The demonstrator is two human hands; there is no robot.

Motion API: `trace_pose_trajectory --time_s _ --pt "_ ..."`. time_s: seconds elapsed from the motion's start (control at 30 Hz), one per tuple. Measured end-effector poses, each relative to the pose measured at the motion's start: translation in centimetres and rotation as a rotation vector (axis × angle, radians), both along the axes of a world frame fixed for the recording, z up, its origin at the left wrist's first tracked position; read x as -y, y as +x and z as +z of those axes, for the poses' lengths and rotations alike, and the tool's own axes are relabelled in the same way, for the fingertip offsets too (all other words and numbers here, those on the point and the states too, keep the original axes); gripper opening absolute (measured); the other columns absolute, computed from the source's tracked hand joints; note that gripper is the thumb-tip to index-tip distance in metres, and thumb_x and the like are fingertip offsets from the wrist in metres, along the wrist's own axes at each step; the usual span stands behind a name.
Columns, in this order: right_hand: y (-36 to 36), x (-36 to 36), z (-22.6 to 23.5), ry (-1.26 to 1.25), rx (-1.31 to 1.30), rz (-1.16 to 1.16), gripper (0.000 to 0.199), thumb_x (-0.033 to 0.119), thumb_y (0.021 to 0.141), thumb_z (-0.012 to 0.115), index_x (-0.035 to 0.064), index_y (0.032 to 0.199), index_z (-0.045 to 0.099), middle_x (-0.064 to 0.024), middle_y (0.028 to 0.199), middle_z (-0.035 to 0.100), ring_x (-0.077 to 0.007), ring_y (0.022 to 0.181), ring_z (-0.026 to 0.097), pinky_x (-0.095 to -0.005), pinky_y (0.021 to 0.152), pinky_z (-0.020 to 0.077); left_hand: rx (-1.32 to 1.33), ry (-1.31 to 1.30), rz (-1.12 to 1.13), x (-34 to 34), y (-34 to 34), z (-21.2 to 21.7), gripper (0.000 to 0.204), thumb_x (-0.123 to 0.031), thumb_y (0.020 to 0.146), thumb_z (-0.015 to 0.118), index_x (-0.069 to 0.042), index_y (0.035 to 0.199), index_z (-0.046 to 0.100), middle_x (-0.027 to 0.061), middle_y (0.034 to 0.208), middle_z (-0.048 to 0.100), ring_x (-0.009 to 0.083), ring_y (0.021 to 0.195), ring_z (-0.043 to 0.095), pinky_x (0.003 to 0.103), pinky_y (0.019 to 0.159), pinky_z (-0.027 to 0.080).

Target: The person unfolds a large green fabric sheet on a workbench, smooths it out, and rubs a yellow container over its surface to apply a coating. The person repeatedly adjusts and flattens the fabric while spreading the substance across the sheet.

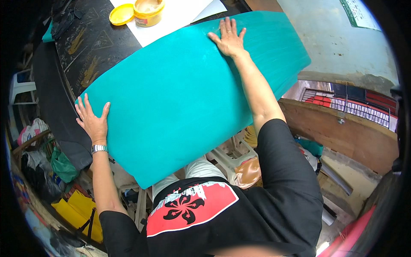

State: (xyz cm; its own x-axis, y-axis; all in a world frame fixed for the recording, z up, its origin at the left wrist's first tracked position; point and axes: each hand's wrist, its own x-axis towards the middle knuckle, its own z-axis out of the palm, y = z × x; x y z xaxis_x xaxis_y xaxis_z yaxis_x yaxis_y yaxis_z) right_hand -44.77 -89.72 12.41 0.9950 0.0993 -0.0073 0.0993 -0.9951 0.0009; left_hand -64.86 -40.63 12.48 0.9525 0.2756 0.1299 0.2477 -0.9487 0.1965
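A large teal sheet [171, 94] with a smooth matte surface lies over the worktable, and its near edge hangs past the table toward my lap. My left hand [92, 122] rests on the sheet's left edge, fingers spread and thumb apart. Farther up and to the right, my right hand [230, 39] presses flat near the far edge, its fingers also spread. Neither hand grips anything. Beyond the sheet stands an open yellow tub [148, 20] with beige paste in it. Its yellow lid [121, 14] lies just left of it.
White paper [180, 12] lies under the tub on the dark, stained tabletop [85, 51]. A pale wall [346, 51] rises at the right above a wooden board [338, 128]. Below are a plastic stool [227, 156], a yellow bag [79, 212] and a green plastic bag [64, 165].
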Motion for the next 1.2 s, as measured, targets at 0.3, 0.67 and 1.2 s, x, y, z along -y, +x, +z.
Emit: trace_pose_trajectory --time_s 0.3,0.67,1.2 --pt "1.0 -3.6 0.2 0.015 -0.050 0.240 0.095 0.078 0.089 0.028 0.0134 0.157 0.012 -0.0102 0.164 0.009 -0.0249 0.152 0.002 -0.0605 0.118 -0.0008 0.049 -0.047 -0.011 -0.1 0.8 -0.4 0.086 -0.065 0.084 0.061 -0.024 0.153 0.031 0.0060 0.161 0.022 0.0319 0.149 0.016 0.070 0.110 0.018" --pt "-1.8 -10.1 -0.4 0.095 -0.036 0.240 0.096 0.076 0.090 0.034 0.0089 0.156 0.017 -0.0120 0.163 0.013 -0.0272 0.151 0.005 -0.0605 0.118 0.0003 0.029 -0.020 -0.023 0.0 -0.2 -0.7 0.096 -0.073 0.081 0.058 -0.015 0.152 0.031 0.0099 0.161 0.022 0.0347 0.149 0.015 0.067 0.113 0.012" --pt "-5.6 -16.0 -0.1 0.114 -0.019 0.497 0.089 0.075 0.090 0.032 0.0170 0.157 0.018 -0.0068 0.163 0.015 -0.0238 0.151 0.009 -0.0606 0.119 0.0021 0.069 -0.107 -0.038 0.2 -1.1 -0.8 0.095 -0.071 0.082 0.059 -0.014 0.152 0.031 0.0116 0.161 0.022 0.0344 0.149 0.014 0.064 0.115 0.009"
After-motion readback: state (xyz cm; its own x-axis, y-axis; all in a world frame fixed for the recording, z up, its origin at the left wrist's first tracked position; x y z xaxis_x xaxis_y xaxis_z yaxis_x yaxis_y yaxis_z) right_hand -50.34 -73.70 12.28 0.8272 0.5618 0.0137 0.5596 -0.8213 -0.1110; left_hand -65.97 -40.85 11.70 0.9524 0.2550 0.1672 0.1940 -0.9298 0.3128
